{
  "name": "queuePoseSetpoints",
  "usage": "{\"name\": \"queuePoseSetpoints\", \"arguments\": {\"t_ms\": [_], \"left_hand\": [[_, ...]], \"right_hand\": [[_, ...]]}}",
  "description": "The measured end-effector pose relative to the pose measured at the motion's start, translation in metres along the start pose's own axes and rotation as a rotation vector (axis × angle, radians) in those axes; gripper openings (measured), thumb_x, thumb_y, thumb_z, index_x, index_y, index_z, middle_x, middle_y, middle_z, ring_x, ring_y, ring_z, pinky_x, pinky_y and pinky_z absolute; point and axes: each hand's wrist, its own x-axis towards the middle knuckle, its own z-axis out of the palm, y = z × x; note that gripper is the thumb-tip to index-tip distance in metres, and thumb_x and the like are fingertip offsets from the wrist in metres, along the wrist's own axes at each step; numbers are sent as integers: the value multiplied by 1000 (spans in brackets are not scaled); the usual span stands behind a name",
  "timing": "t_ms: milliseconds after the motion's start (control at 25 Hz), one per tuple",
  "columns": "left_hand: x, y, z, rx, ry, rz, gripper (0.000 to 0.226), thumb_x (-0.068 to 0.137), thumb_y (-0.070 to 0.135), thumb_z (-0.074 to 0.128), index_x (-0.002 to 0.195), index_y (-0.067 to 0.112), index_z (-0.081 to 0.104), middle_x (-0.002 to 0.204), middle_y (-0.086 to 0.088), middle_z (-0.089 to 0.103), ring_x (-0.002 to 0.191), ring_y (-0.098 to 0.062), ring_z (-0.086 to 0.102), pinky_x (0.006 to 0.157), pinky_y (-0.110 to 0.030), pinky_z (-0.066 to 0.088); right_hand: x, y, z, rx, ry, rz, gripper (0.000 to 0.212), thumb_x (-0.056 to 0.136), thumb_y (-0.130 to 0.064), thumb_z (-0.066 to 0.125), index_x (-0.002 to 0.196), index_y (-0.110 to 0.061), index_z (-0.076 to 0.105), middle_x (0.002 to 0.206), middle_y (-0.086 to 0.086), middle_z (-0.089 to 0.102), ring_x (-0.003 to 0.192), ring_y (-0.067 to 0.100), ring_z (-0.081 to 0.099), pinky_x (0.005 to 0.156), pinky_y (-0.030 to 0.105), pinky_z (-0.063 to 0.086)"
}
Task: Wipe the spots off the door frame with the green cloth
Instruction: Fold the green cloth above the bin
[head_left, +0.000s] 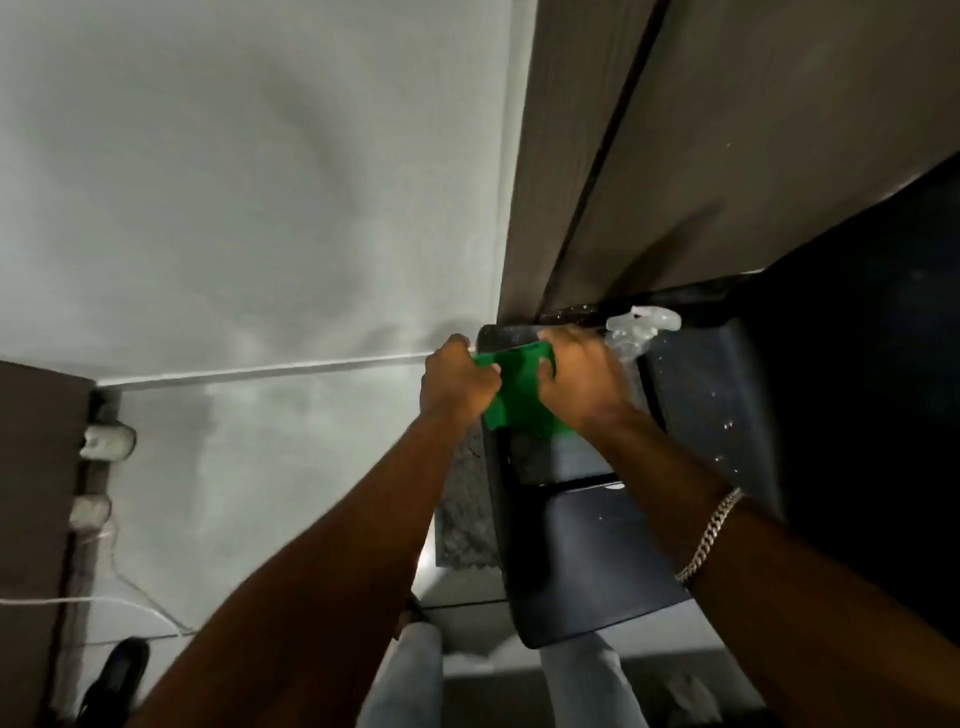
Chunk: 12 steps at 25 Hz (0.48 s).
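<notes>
The green cloth (519, 392) is stretched between both my hands, low down near the foot of the grey-brown door frame (561, 156). My left hand (457, 382) grips the cloth's left edge with closed fingers. My right hand (584, 376) holds its right side, fingers curled through the fabric. A dark gap runs up the frame between two panels. Small light specks dot the dark strip at the frame's base (576, 312). Both hands hover over a dark stool or chair.
A clear spray bottle (641, 330) stands just right of my right hand on a dark plastic chair (587, 561). The white wall (234, 182) fills the left. A black shoe (117, 675), a white cable and a brown panel sit at the lower left.
</notes>
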Motion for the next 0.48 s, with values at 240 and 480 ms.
{"name": "queuePoseSetpoints", "arguments": {"t_ms": [240, 480], "left_hand": [[7, -32, 46, 44, 127, -72, 33, 75, 17, 71, 106, 8, 64, 107, -19, 69, 102, -39, 62, 83, -38, 51], [-11, 4, 11, -12, 199, 51, 31, 76, 7, 67, 107, 12, 68, 94, -9, 72, 93, -30, 66, 80, -30, 50]], "right_hand": [[-5, 35, 62, 110, -81, 242, 59, 79, -6, 60, 134, -3, 39, 123, 24, 58, 112, 44, 56, 95, 52, 48], [-5, 17, 23, 368, 18, 225, 69, 69, 3, 59, 135, -9, 44, 119, 22, 63, 111, 39, 58, 95, 39, 50]]}}
